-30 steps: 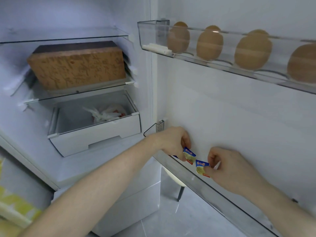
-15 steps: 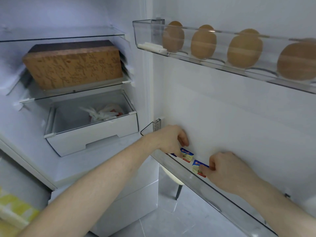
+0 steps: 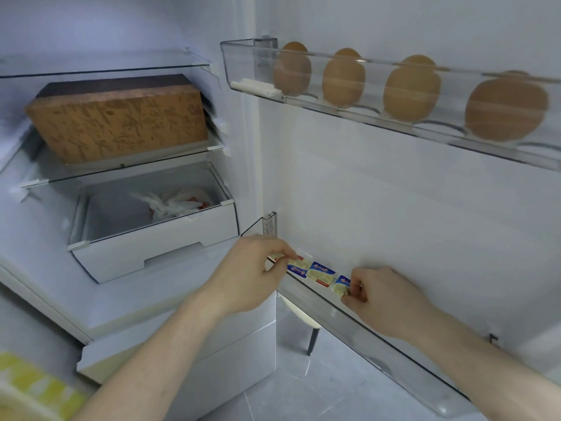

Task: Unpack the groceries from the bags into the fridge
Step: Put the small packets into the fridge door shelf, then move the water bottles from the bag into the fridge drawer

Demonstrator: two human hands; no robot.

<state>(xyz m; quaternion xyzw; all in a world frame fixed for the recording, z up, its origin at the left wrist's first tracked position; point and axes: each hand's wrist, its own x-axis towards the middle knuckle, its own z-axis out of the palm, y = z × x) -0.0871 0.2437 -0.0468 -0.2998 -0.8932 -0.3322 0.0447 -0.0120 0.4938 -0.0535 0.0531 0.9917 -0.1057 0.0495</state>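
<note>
Small blue-and-yellow butter packets lie in a row in the clear lower door bin [image 3: 379, 338] of the open fridge. My left hand [image 3: 255, 275] pinches the leftmost packet [image 3: 299, 264] with curled fingertips. A middle packet [image 3: 320, 273] lies free on the bin floor. My right hand [image 3: 385, 299] pinches the rightmost packet [image 3: 341, 285] between thumb and fingers. Both hands reach over the bin's front rim.
The upper door rack [image 3: 349, 109] holds several brown eggs [image 3: 411, 88]. Inside the fridge, a brown box [image 3: 118, 120] sits on a glass shelf, and a white plastic bag [image 3: 173, 203] lies in the drawer [image 3: 151, 250] below. A yellow-and-white bag [image 3: 33, 390] shows at bottom left.
Both hands have lowered the packets from above the rim down into the door bin. A third packet now lies visible between them.
</note>
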